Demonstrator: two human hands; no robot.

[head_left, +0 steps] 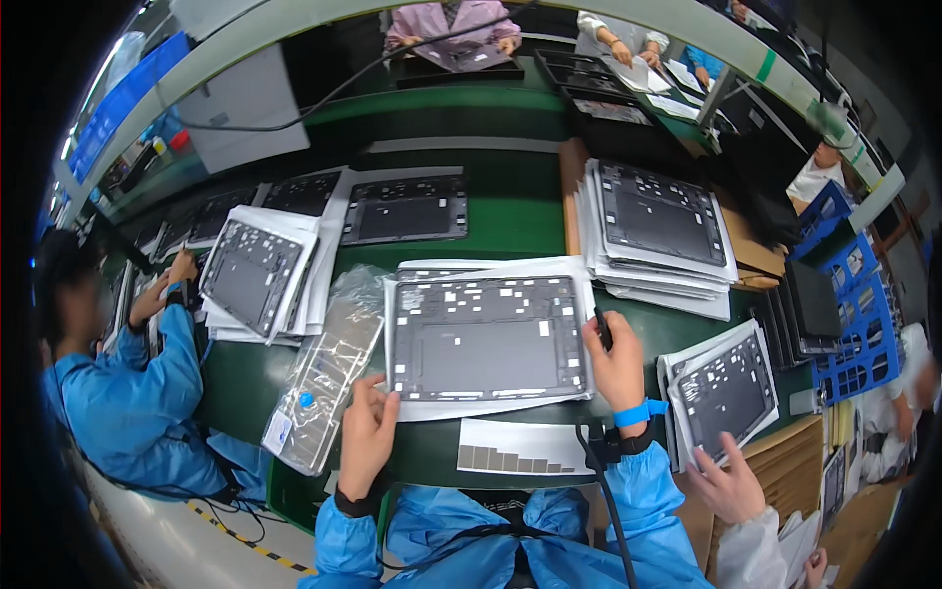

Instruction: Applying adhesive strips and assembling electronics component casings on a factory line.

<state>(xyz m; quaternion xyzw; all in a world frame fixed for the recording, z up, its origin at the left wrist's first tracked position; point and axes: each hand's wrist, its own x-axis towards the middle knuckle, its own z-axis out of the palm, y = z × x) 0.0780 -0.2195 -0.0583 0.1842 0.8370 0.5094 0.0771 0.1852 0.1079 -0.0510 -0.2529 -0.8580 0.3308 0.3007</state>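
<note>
In front of me, a dark grey tablet housing (pixel 486 344), dotted with small white pads, lies on white sheets over another such housing. My left hand (pixel 367 432) has its curled fingers and thumb at the lower left corner of that housing. At the right edge, my right hand (pixel 616 363) is closed around a short black pen-like tool (pixel 602 330), whose lower part is hidden by the fingers. A blue band and a black strap circle my right wrist. Left of the housing lies a clear plastic bag (pixel 326 363) with flat strips inside and a blue dot.
Stacks of housings with white sheets stand at the back right (pixel 657 211), left (pixel 253 275) and near right (pixel 726 388). A printed card (pixel 520 448) lies near the front edge. A co-worker's hand (pixel 726 481) reaches in at right; another person (pixel 128 393) works at left.
</note>
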